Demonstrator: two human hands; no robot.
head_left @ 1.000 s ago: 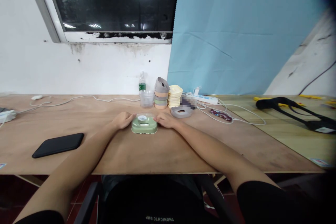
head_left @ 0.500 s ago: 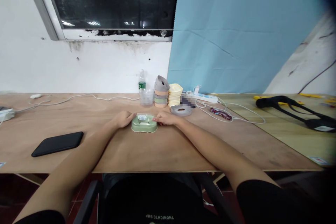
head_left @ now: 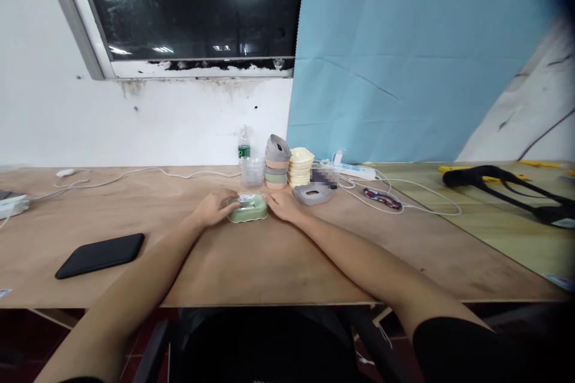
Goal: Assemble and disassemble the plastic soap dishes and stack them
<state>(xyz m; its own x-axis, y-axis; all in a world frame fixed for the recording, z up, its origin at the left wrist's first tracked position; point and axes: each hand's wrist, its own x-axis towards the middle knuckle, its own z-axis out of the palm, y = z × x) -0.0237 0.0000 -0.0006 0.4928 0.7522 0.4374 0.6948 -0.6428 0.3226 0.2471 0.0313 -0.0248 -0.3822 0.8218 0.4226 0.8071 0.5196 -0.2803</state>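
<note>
A pale green plastic box point(head_left: 251, 213) with a slot in its top and a round pale label lies on the wooden table in front of me. My left hand point(head_left: 216, 207) grips its left end, the thumb over the top edge and the fingers reaching round the far side. At the other end, my right hand point(head_left: 282, 206) holds the right edge, its fingertips at the far right corner. The undersides of both hands are hidden. Just behind the box stand clear plastic cups point(head_left: 252, 173) and a stack of grey, orange and green pieces point(head_left: 275, 171).
Beside the stack are cream-coloured pieces point(head_left: 300, 169) and a grey slotted lid point(head_left: 311, 194). A green-labelled bottle point(head_left: 244, 146) stands behind. A black phone point(head_left: 100, 255) lies left. Rightward are a power strip point(head_left: 357, 172), white cables, a dark red object point(head_left: 383, 198) and a black strap-like frame point(head_left: 498, 191).
My left hand has shifted its thumb onto the box's top, covering part of the label and slot. My right fingers have moved from the box's top to its far right edge.
</note>
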